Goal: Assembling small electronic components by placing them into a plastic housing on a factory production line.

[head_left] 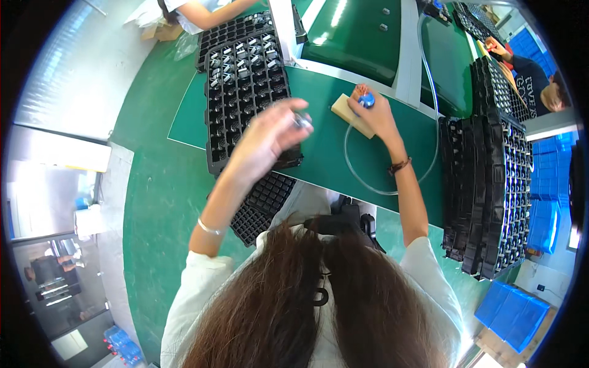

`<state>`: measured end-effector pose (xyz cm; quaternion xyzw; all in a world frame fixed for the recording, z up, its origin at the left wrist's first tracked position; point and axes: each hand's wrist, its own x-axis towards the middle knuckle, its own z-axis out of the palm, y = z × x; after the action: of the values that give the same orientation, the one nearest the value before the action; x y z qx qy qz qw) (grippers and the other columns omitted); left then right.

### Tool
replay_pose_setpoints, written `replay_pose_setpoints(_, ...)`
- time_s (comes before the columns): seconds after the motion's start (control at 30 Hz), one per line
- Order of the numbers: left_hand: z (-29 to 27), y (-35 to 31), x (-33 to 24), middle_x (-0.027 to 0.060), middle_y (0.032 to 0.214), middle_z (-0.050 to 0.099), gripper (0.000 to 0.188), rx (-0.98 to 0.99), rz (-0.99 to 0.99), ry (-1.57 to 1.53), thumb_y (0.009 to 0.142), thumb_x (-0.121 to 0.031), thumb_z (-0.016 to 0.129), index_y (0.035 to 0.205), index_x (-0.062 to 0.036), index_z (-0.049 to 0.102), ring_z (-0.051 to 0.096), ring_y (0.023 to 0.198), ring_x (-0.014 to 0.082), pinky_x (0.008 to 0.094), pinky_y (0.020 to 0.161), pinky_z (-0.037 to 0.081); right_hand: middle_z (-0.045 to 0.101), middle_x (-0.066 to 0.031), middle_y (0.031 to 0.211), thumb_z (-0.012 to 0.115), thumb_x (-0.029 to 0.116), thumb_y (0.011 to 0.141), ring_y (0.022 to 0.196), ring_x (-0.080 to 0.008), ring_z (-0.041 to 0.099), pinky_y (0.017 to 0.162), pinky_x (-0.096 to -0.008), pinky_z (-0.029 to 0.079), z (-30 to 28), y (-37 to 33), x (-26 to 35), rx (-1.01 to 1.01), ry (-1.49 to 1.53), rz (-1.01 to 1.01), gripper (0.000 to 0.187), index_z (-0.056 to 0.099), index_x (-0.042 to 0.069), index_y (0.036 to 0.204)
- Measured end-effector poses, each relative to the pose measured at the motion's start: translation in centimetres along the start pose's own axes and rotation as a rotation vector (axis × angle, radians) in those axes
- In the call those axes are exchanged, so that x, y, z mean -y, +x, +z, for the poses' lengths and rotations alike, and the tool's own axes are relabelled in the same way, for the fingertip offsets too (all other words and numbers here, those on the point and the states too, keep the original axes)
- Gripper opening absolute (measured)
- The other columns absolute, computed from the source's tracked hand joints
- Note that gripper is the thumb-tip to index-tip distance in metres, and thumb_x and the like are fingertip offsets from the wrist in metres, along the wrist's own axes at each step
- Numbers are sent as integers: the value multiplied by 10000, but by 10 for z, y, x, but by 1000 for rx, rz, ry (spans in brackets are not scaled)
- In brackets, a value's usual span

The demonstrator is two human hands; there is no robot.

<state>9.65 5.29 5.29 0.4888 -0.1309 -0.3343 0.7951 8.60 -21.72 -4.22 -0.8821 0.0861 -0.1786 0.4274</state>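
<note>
My left hand [265,136], slightly blurred, is over the right side of a black compartment tray [222,132]. Its fingers are closed around a small shiny metal part [302,120]. Several similar metal parts sit in the tray's far compartments, while nearer ones hold none. My right hand [379,118] grips a small blue tool [366,100] just above a pale yellow block [347,111] on the green table. A clear hose [351,161] loops across the tabletop to this hand. The fingers hide most of the tool, so its exact kind cannot be told.
Stacked black trays [485,190] stand at the table's right end. Beyond the white frame lies a green belt surface [353,43] carrying two small parts. Co-workers' arms reach in at far left and far right. Another black tray [262,205] is below the table edge.
</note>
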Motion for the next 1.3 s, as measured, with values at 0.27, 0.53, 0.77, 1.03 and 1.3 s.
replay_pose_setpoints(0.27,47,-44,61,121,1197,533,294,99,-301,-304,908,-101,500,1188,-13,488,575,1009,182,239,856,488,632,-193,771,644,428,760,766,-368,612,676,-416,466,-2,163,-77,-339,-233,-28,408,613,35,866)
replay_pose_setpoints(0.53,51,-41,66,115,1176,529,296,-17,-313,-421,938,-165,462,1184,-2,493,549,1009,155,260,925,445,634,-203,813,622,434,771,810,-397,591,724,-457,445,2,216,-141,-484,-267,-6,398,607,51,877)
replay_pose_setpoints(0.77,48,-36,71,119,1179,513,215,-61,-236,-570,962,-128,384,1144,-48,465,529,1081,190,256,960,439,636,-192,819,618,445,773,804,-392,594,715,-456,449,-1,216,-131,-485,-283,21,402,601,62,893)
replay_pose_setpoints(1.03,44,-28,81,4,1131,546,331,-108,-67,-491,927,-164,487,1248,-85,471,486,937,69,210,848,372,561,39,782,600,378,845,710,-84,539,647,-226,439,-22,110,-37,-376,478,183,244,592,143,912)
replay_pose_setpoints(1.3,57,-17,77,56,1025,584,296,-178,51,-186,866,-41,543,1152,35,532,546,967,107,244,905,417,585,-70,971,472,358,878,844,-121,549,712,-244,433,-15,-89,79,-93,897,197,366,539,24,1013)
